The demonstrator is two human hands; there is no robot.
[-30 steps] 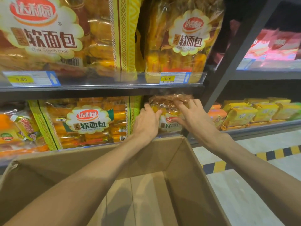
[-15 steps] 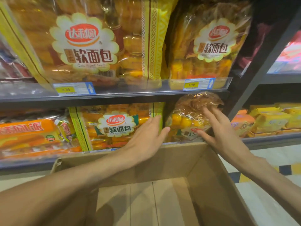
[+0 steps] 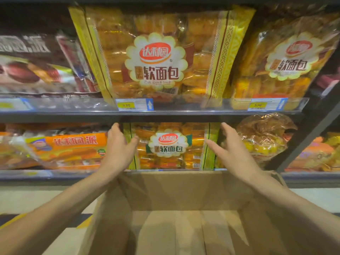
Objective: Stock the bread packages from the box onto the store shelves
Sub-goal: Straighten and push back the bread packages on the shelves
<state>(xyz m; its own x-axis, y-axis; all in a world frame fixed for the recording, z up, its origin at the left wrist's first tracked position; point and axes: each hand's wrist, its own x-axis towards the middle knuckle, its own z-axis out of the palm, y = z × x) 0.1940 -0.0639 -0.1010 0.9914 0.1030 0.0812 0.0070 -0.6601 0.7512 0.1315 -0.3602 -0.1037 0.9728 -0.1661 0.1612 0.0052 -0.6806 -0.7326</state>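
A yellow soft-bread package point(image 3: 170, 146) stands on the lower shelf point(image 3: 47, 174), straight ahead. My left hand point(image 3: 119, 150) is open at its left edge, fingers up near the shelf above. My right hand point(image 3: 232, 153) is open at its right edge, not gripping. To the right sits a smaller crinkled bread bag point(image 3: 263, 138), apart from my right hand. Below my arms is the brown cardboard box point(image 3: 176, 192); its visible floor shows no packages.
The upper shelf point(image 3: 73, 114) carries a large bread package point(image 3: 156, 57) and another point(image 3: 287, 59) to its right, with price tags on the rail. An orange pie package point(image 3: 70, 150) lies left on the lower shelf. A dark upright post point(image 3: 312, 129) bounds the right side.
Both hands left the small crinkled bag and moved left, now flanking the middle yellow package. The view shifted left, so the shelves slid right in frame.
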